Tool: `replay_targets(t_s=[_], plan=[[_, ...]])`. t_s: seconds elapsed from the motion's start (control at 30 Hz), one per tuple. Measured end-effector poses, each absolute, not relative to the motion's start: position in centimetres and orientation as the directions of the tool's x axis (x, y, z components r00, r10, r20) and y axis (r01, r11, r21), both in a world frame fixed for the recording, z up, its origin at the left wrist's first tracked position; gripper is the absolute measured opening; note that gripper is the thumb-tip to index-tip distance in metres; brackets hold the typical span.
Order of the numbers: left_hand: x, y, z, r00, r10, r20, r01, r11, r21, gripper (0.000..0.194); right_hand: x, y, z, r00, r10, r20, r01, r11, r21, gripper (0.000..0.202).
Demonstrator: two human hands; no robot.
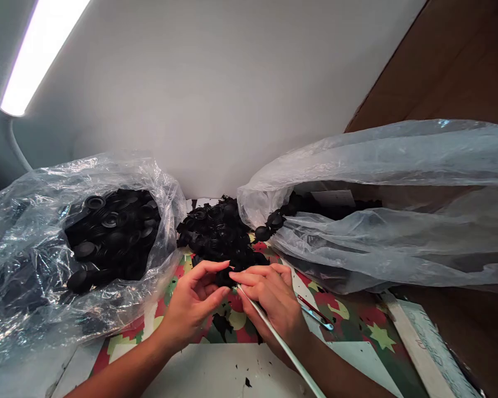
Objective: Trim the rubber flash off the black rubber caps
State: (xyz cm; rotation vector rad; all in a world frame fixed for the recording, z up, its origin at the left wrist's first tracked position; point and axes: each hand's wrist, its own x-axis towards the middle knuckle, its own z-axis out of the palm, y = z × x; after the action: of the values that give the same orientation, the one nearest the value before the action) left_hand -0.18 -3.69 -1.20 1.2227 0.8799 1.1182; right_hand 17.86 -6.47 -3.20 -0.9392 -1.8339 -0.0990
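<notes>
Low in the middle of the head view, my two hands work close together over a patterned red, green and yellow sheet. A small black rubber piece sits in the fingers of my left hand, its shape partly covered. My right hand is closed round a thin white rod, with its fingertips against the black piece. The rod's tip meets the piece, and its other end runs out past the bottom edge. Just beyond my hands is a pile of black ribbed rubber parts.
At left, a clear plastic bag holds many round black parts. Another clear bag lies open at right, with black pieces at its mouth. Tweezer-like tools lie right of my hand. A lamp shines upper left.
</notes>
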Motion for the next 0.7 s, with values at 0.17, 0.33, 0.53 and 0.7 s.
replay_targets(t_s=[0.17,0.33,0.53,0.7], plan=[[0.0,-3.9,-0.9,0.331,0.939,0.088,-0.252,-0.002,0.968,0.028,19.5,-6.0,-2.0,-0.023,0.579,0.815,0.684,0.603,-0.410,0.017],[-0.5,-4.0,-0.5,0.406,0.909,0.090,-0.302,0.041,0.953,0.032,21.9,-6.7,-1.5,0.154,0.690,0.707,0.652,0.467,-0.597,0.010],[-0.9,-3.8,-0.5,0.455,0.889,0.048,-0.414,0.164,0.895,0.041,26.3,-10.1,-6.2,0.021,0.852,0.523,0.766,0.322,-0.556,0.026],[-0.4,-4.0,-0.7,0.484,0.875,-0.007,-0.448,0.254,0.857,0.042,29.2,-11.2,-9.4,-0.029,0.830,0.557,0.897,0.267,-0.351,0.028]])
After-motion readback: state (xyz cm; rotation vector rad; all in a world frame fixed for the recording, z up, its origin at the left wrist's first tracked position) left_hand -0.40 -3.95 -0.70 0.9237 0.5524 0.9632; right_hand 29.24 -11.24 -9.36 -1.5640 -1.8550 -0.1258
